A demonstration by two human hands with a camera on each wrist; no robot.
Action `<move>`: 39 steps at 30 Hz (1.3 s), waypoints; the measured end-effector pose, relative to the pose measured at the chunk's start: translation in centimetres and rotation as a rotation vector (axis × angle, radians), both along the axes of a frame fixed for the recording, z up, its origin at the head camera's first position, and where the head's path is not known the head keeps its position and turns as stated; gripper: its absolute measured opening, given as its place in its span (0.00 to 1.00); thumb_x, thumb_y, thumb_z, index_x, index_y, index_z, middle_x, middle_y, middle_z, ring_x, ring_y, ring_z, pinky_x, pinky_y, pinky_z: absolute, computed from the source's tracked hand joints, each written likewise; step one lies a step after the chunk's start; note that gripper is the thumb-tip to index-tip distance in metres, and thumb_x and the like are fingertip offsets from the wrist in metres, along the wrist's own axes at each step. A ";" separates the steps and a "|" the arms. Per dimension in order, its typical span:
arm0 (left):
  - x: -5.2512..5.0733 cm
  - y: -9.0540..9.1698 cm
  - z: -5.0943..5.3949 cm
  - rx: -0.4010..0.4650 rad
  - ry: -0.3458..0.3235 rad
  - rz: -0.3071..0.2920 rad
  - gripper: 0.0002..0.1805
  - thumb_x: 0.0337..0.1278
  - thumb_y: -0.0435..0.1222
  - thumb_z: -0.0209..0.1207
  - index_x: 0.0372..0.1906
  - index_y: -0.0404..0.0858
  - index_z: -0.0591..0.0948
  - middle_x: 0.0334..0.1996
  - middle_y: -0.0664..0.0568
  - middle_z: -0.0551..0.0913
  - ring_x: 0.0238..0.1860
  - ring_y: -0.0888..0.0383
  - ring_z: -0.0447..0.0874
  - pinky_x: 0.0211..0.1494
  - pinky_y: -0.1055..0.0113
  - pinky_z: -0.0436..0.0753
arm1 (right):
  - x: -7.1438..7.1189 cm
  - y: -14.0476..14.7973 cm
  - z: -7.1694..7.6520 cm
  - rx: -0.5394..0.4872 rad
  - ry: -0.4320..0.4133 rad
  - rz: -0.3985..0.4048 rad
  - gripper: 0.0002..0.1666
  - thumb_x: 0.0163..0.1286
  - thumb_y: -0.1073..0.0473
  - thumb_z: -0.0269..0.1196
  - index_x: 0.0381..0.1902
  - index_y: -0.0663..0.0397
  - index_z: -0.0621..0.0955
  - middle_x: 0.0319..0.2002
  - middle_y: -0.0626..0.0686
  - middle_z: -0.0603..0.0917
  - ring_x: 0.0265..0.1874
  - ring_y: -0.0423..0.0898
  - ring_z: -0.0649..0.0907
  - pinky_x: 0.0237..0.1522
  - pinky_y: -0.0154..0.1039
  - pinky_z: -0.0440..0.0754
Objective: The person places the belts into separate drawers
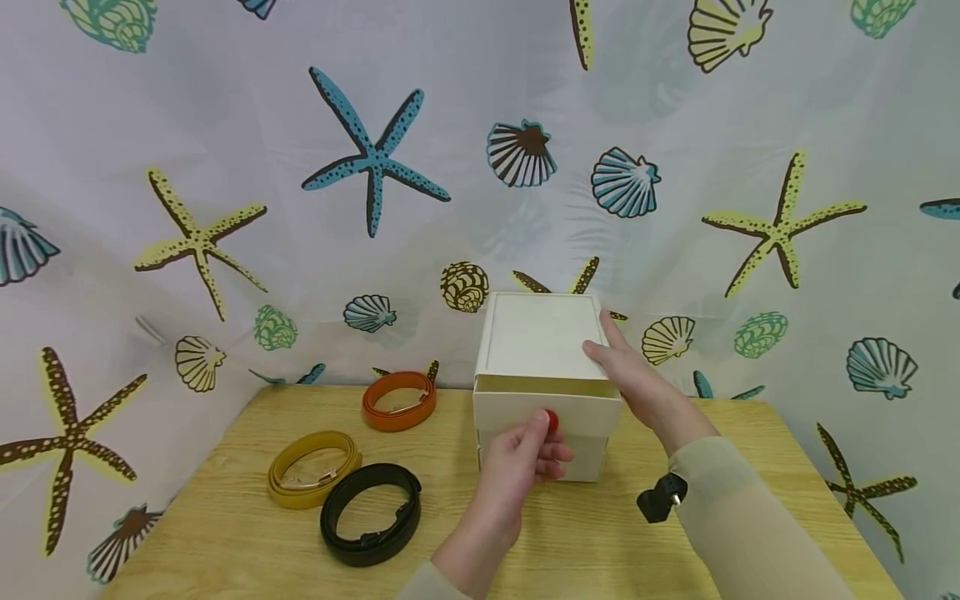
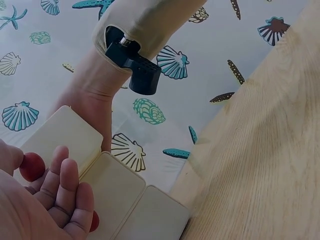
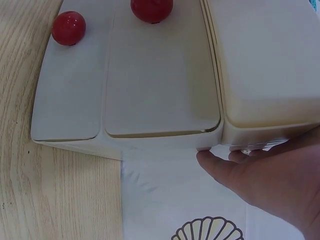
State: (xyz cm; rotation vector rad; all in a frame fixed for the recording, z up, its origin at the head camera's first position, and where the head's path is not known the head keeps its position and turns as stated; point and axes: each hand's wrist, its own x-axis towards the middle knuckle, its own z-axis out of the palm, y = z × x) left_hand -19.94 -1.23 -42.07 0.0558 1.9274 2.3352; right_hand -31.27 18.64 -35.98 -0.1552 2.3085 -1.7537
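A white box of stacked drawers (image 1: 543,333) stands at the back of the table, its top drawer front (image 1: 502,408) pulled slightly forward with a gap under the lid edge. The left hand (image 1: 517,458) pinches that drawer's red knob (image 2: 32,166) between thumb and index finger, its other fingers loosely bent. Against the box's right side lies the right hand (image 1: 637,375), fingers fairly straight along the side and thumb on the top edge. Lower drawers carry red knobs too, such as the bottom knob (image 3: 68,28). What the drawers contain is hidden.
Three coiled belts lie left of the box: orange (image 1: 390,421), yellow (image 1: 300,498) and black (image 1: 345,546). They rest on a wooden table (image 1: 225,533). A patterned curtain (image 1: 247,125) hangs close behind the table. A black wrist camera (image 1: 660,498) sits on the right wrist.
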 end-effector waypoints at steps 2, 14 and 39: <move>0.2 0.0 0.0 0.000 0.000 -0.002 0.31 0.87 0.55 0.54 0.50 0.29 0.86 0.37 0.48 0.91 0.35 0.56 0.88 0.48 0.63 0.88 | 0.0 0.0 0.0 -0.004 0.003 0.002 0.48 0.92 0.43 0.47 0.90 0.26 0.30 0.90 0.46 0.26 0.87 0.55 0.28 0.82 0.71 0.31; 1.1 -0.4 0.0 0.005 -0.001 -0.034 0.31 0.87 0.55 0.55 0.49 0.29 0.87 0.35 0.49 0.91 0.34 0.56 0.88 0.47 0.65 0.87 | 0.1 0.0 -0.1 -0.005 0.021 0.005 0.48 0.92 0.43 0.47 0.90 0.28 0.30 0.90 0.46 0.25 0.87 0.54 0.28 0.82 0.71 0.29; 3.0 -0.7 -0.2 0.003 -0.025 -0.061 0.29 0.88 0.54 0.54 0.49 0.31 0.88 0.36 0.48 0.92 0.33 0.57 0.87 0.48 0.63 0.88 | 0.2 -0.2 -0.4 -0.085 0.019 0.004 0.47 0.92 0.44 0.47 0.91 0.25 0.32 0.90 0.49 0.26 0.88 0.58 0.33 0.84 0.70 0.40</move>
